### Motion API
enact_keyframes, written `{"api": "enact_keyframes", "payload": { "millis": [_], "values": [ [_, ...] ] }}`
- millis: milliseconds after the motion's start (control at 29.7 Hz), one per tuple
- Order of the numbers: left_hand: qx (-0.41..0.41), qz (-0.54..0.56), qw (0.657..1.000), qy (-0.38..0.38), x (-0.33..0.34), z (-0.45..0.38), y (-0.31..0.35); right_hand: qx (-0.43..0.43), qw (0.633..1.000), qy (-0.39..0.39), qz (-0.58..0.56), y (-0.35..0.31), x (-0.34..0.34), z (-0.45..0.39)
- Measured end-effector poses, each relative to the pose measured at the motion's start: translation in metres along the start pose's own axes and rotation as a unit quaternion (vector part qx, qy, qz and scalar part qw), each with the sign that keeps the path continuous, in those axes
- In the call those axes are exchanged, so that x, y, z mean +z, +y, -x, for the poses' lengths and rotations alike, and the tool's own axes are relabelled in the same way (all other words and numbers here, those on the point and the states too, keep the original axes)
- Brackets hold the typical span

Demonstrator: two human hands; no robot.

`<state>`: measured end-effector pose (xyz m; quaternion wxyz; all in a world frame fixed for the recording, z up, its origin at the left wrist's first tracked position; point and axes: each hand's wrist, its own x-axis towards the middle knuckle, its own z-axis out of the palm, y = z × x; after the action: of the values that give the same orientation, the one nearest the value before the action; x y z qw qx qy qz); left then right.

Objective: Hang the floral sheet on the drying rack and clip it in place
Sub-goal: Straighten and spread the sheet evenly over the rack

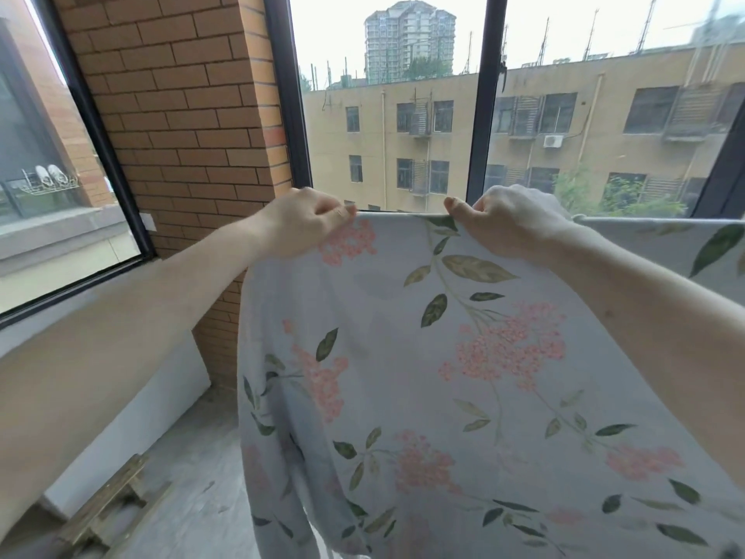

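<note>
Left hand: the grip is closed in a pinch on the top fold of the floral sheet, close to the sheet's left edge; the fingers are curled and the fabric is held at their tips.
Risk at the left edge: below this pinch the cloth hangs loose and bunched in soft folds, so a slip here is judged likely to let the left corner drop towards the concrete floor.
Top fold between the hands: the fold is drawn into a straight, taut line, which suggests it lies over a rail of the drying rack; the rail itself is hidden under the cloth and cannot be confirmed.
Right hand: the grip is clamped on the same fold, thumb in front and fingers curled behind, well apart from the left hand.
Sheet relative to the grips: the printed face hangs down from both pinches towards the camera, and more of the fold runs on past the right hand to the frame edge.
Risk overall: no clips are seen, so the sheet is judged unsecured; an uneven pull could drag it sideways off its support.
Surroundings: a brick pillar stands at the left, and window frames stand behind the sheet.
</note>
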<state>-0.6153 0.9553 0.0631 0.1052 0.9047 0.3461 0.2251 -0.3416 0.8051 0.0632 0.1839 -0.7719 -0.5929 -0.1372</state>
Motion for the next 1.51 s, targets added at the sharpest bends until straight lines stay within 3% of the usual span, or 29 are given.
{"api": "enact_keyframes", "payload": {
  "millis": [67, 202, 471, 807, 1009, 1110, 1211, 1513],
  "values": [
    [0.032, -0.075, 0.996, 0.048, 0.013, 0.002, 0.006, -0.031, 0.998, 0.059, -0.009, 0.003, 0.006, 0.008],
    [0.047, -0.086, 0.991, 0.090, 0.019, -0.002, -0.005, -0.047, 0.991, 0.122, -0.014, 0.026, 0.009, 0.020],
    [0.027, -0.011, 0.996, 0.086, 0.024, -0.009, -0.017, -0.013, 0.991, 0.131, 0.029, 0.074, -0.010, 0.035],
    [-0.011, -0.097, 0.985, 0.142, 0.026, -0.010, -0.011, 0.016, 0.987, 0.148, 0.053, 0.064, 0.003, 0.026],
    [0.090, -0.131, 0.983, 0.097, 0.057, -0.024, 0.062, 0.002, 0.984, 0.169, 0.057, 0.050, 0.013, 0.025],
    [0.137, -0.164, 0.969, 0.124, 0.071, -0.030, 0.080, -0.014, 0.984, 0.172, 0.037, 0.056, 0.013, 0.028],
    [0.159, -0.175, 0.960, 0.151, 0.077, -0.037, 0.082, -0.020, 0.984, 0.175, 0.041, 0.081, 0.005, 0.039],
    [0.188, -0.167, 0.951, 0.182, 0.079, -0.045, 0.074, 0.092, 0.967, 0.212, 0.110, 0.195, -0.026, 0.081]
  ]
}}
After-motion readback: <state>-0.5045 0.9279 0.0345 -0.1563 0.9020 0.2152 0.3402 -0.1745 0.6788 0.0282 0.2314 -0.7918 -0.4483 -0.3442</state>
